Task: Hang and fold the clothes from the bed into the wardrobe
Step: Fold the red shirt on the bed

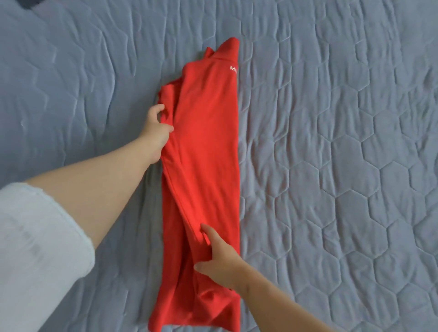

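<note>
A red shirt [208, 147] lies on the bed, folded lengthwise into a long narrow strip with its collar at the far end and small white lettering near the right edge. My left hand [157, 129] grips the folded-over cloth at the strip's left edge, about halfway up. My right hand [219, 257] pinches a fold of the shirt near the lower part, index finger and thumb on the cloth.
The bed is covered by a blue-grey quilt [331, 142] stitched in hexagons, spreading wide on both sides of the shirt. A dark object [28, 2] shows at the top left corner. My white sleeve [35, 248] fills the lower left.
</note>
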`<state>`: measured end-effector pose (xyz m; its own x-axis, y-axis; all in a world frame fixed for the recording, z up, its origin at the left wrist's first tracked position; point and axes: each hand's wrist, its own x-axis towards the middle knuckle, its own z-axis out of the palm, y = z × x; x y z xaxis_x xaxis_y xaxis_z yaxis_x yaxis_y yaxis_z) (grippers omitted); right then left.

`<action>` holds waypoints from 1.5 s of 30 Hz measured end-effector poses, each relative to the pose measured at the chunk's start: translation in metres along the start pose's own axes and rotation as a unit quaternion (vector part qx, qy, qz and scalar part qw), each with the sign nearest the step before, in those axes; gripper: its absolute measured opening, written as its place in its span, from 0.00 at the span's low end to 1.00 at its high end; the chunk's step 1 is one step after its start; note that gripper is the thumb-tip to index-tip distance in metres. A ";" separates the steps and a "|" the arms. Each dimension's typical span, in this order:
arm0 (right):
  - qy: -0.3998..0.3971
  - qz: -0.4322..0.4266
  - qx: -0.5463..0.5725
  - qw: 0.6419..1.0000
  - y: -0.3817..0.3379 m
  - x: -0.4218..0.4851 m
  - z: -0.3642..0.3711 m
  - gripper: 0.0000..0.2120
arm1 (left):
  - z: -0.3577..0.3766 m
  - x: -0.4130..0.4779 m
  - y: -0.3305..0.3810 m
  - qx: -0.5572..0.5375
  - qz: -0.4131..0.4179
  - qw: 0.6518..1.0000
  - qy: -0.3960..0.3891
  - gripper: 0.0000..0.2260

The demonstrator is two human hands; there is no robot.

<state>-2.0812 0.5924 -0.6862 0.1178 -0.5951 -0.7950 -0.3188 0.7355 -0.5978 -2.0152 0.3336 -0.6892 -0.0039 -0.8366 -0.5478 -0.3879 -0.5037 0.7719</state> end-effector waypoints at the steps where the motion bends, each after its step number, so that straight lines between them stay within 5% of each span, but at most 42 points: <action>1: -0.002 0.002 -0.004 1.000 0.000 0.002 0.007 0.39 | -0.005 0.001 -0.007 -0.012 -0.014 1.000 -0.018 0.31; 7: 0.003 0.019 -0.023 1.000 0.004 0.000 0.038 0.32 | -0.012 -0.012 -0.036 -0.022 -0.022 0.997 -0.074 0.40; 10: 0.003 0.034 -0.042 0.999 0.004 -0.009 0.050 0.29 | -0.010 -0.048 -0.055 0.063 -0.018 0.996 -0.065 0.43; 18: -0.056 0.040 0.025 0.997 -0.002 -0.026 0.102 0.36 | -0.033 -0.139 -0.128 0.144 -0.130 0.978 -0.076 0.11; 22: -0.046 0.044 0.002 0.998 0.017 -0.038 0.113 0.23 | -0.048 -0.175 -0.164 0.141 -0.184 0.968 -0.097 0.07; 28: 0.099 0.111 -0.035 0.988 0.069 -0.069 0.102 0.07 | -0.064 -0.223 -0.199 0.094 -0.248 0.959 -0.098 0.13; 32: 0.078 0.121 -0.032 0.989 0.083 -0.083 0.110 0.05 | -0.072 -0.239 -0.198 0.051 -0.256 0.958 -0.115 0.07; 38: 0.289 0.141 -0.161 0.933 0.079 -0.087 0.119 0.32 | -0.084 -0.245 -0.199 -0.015 -0.256 0.960 -0.108 0.06; 41: 0.295 0.161 -0.196 0.921 0.085 -0.079 0.108 0.35 | -0.079 -0.243 -0.200 0.027 -0.242 0.966 -0.092 0.09; 45: 0.281 0.070 -0.181 0.940 0.090 -0.078 0.110 0.37 | -0.063 -0.247 -0.182 0.038 -0.172 0.982 -0.068 0.02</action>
<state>-2.0157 0.7401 -0.6895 -0.4318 -0.6523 -0.6230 -0.6049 0.7217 -0.3364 -1.8852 0.6187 -0.6741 0.0185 -0.5814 -0.8134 -0.4559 -0.7289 0.5107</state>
